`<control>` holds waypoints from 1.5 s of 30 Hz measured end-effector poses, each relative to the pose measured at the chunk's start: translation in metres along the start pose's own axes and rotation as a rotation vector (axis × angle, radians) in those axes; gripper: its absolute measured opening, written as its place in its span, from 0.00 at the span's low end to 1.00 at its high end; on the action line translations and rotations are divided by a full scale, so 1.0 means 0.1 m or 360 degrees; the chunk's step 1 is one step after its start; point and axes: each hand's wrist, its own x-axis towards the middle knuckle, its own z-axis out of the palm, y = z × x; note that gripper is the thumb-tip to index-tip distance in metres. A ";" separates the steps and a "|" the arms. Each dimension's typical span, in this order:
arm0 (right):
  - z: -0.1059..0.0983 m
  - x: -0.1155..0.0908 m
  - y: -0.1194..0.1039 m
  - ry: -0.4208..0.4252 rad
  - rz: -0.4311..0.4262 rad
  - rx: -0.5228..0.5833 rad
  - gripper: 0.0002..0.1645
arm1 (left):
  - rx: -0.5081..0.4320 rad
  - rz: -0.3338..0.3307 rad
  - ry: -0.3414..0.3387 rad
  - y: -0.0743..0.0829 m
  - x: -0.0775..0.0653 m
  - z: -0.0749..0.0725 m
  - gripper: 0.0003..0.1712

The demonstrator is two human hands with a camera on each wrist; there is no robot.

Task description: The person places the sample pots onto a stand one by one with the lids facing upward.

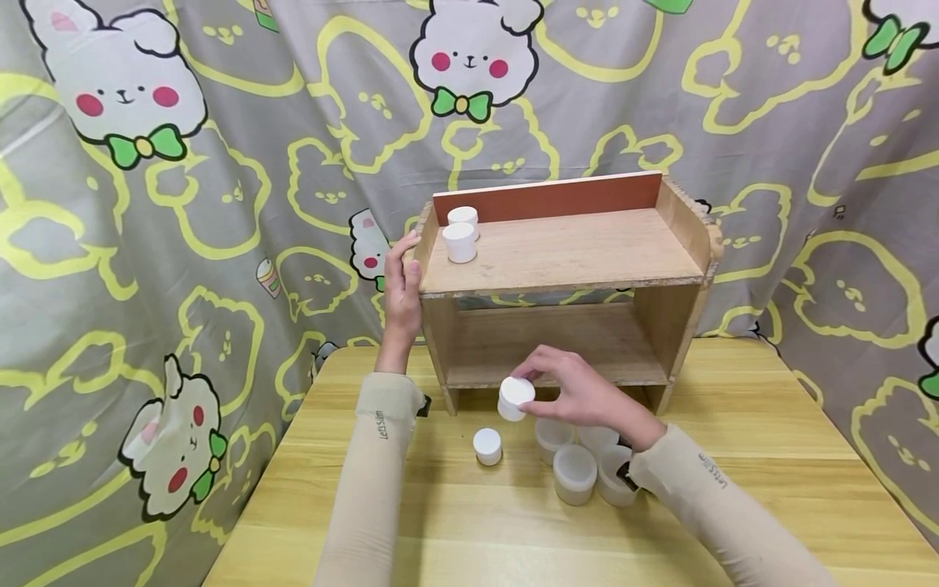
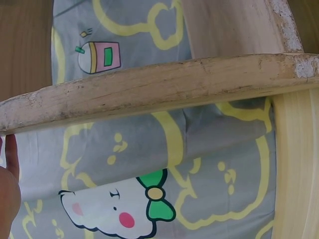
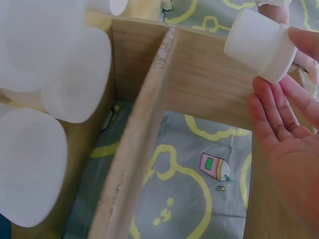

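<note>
My right hand (image 1: 579,395) pinches a small white lidded jar (image 1: 516,398) between thumb and fingers, above the table in front of the wooden shelf (image 1: 565,253). In the right wrist view the jar (image 3: 259,45) is tilted, its lid side by the thumb. My left hand (image 1: 402,293) rests against the shelf's left side panel, its fingers fairly straight at the upper edge. The left wrist view catches only part of that hand (image 2: 9,194) beside the panel. Two similar white jars (image 1: 460,243) stand at the top board's left end. Another small jar (image 1: 487,447) stands on the table.
Several larger translucent tubs (image 1: 575,473) stand grouped on the table under my right wrist. The wooden table (image 1: 469,538) reaches back beneath the two-level shelf. A patterned grey curtain (image 1: 242,163) hangs behind and at both sides.
</note>
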 end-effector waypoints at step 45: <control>-0.66 0.53 -0.51 0.0346 -0.0205 -0.0016 0.25 | -0.0004 -0.0015 -0.0012 0.01 0.00 -0.01 0.22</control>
